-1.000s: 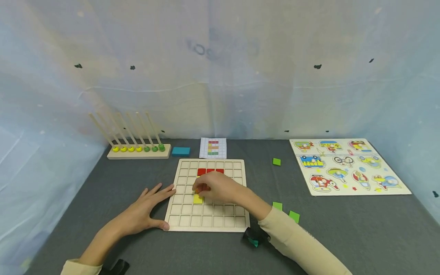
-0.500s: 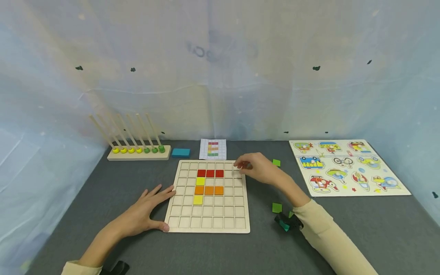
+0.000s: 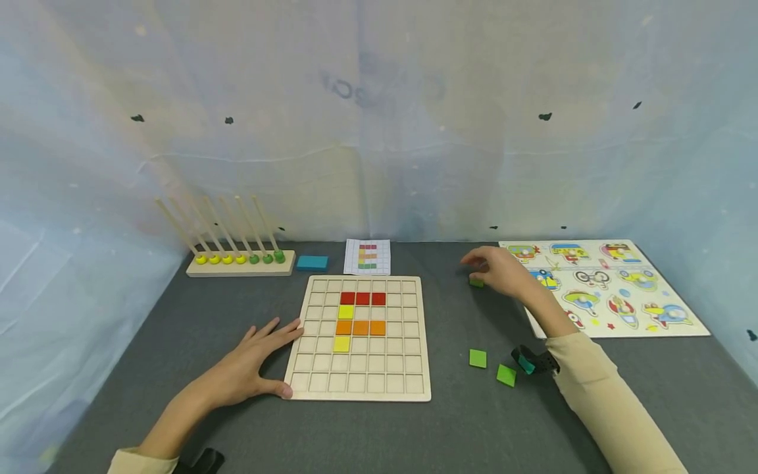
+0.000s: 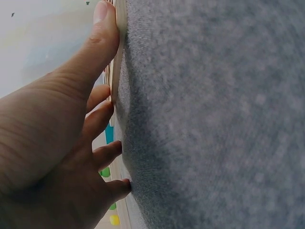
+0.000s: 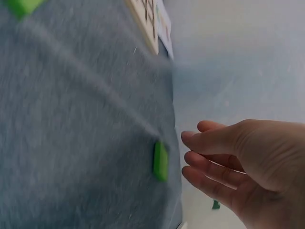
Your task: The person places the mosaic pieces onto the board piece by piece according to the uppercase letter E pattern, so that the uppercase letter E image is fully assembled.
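Note:
A wooden grid board [image 3: 367, 388] lies on the dark cloth. It bears a row of red tiles [image 3: 362, 299], a row of orange tiles [image 3: 360, 328], an upper yellow tile [image 3: 346, 312] and a lower yellow tile [image 3: 341, 344]. My left hand [image 3: 239, 368], fingers spread, rests against the board's left edge, thumb by its near corner. Over a green tile [image 3: 476, 283] at the back right hovers my right hand [image 3: 500, 270], partly covering it. In the right wrist view, a gap separates its loosely bent, bare fingers from that green tile [image 5: 161, 161].
Two more green tiles, one [image 3: 477, 358] and another [image 3: 506, 374], lie right of the board. Behind it are a pattern card [image 3: 381, 257], a blue block [image 3: 312, 263] and a peg stand [image 3: 239, 268] with beads. A vehicle picture puzzle [image 3: 610, 319] lies at the right.
My right hand has left the lower yellow tile on the board and moved right to the far green tile. The left hand has stayed at the board's edge.

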Tool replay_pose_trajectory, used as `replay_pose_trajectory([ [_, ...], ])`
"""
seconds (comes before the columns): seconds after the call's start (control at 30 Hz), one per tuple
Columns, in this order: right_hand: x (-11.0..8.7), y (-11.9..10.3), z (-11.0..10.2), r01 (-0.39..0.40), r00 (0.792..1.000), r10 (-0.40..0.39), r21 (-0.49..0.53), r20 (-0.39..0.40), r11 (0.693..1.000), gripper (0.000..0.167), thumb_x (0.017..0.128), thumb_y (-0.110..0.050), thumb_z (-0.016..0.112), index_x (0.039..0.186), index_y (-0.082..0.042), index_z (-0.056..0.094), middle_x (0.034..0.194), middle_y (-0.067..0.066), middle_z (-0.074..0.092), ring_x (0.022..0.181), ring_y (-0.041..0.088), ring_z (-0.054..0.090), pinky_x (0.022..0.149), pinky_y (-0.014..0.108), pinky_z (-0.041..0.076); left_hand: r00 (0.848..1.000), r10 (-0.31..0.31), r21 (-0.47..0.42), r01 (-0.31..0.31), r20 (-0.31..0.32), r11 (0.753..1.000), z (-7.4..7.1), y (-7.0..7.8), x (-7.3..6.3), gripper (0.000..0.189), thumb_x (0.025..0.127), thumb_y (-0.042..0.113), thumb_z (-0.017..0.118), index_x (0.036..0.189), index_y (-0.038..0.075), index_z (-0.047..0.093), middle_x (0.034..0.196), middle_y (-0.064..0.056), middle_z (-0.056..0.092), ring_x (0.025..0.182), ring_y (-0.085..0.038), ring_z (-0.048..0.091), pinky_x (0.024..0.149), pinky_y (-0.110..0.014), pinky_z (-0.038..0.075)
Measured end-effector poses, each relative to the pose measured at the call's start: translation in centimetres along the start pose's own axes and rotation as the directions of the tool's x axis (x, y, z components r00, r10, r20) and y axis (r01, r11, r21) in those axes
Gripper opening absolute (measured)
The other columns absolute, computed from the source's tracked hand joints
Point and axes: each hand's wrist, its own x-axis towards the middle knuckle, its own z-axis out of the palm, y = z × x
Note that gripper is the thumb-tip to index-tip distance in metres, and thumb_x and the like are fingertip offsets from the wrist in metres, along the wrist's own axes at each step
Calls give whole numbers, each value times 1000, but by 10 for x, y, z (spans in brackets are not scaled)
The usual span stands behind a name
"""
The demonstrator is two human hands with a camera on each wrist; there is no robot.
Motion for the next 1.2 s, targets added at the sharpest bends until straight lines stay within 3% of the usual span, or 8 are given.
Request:
replay_pose_trajectory([
  [0.13, -2, 8, 1, -25, 1000, 25, -5, 10, 1000, 39, 88, 2, 69, 125, 9, 59, 118, 26, 63, 104, 40, 63, 84, 48, 54, 1000, 4, 7, -4, -6, 1000, 1, 0, 0, 102, 65, 63, 76, 151, 19, 42, 159, -7, 30, 146, -44, 14, 110, -71, 5],
  [0.47, -5, 10, 5, -8, 1000, 9, -28, 27, 1000, 32, 85, 0, 73, 116, 7, 66, 105, 20, 69, 97, 35, 65, 83, 48, 53, 1000, 2, -8, -3, -7, 1000, 0, 2, 0, 103, 65, 61, 78, 151, 18, 41, 159, -8, 30, 146, -44, 14, 110, -72, 4],
  [0.93, -20, -9, 5, 30, 998, -26, -81, 51, 996, 32, 81, 9, 72, 112, 2, 69, 94, 10, 70, 88, 26, 65, 75, 42, 54, 1000, 13, 3, -13, -12, 1000, -2, 4, -3, 101, 66, 61, 76, 150, 17, 42, 158, -10, 31, 145, -46, 16, 109, -73, 6],
  [1.2, -24, -28, 6, 105, 992, -102, -32, 80, 994, 32, 82, 6, 73, 114, 2, 68, 92, 6, 69, 87, 22, 65, 73, 37, 54, 1000, -3, 1, 3, -3, 1000, -3, 4, -3, 102, 65, 60, 76, 151, 17, 41, 158, -10, 31, 145, -47, 15, 109, -72, 5],
])
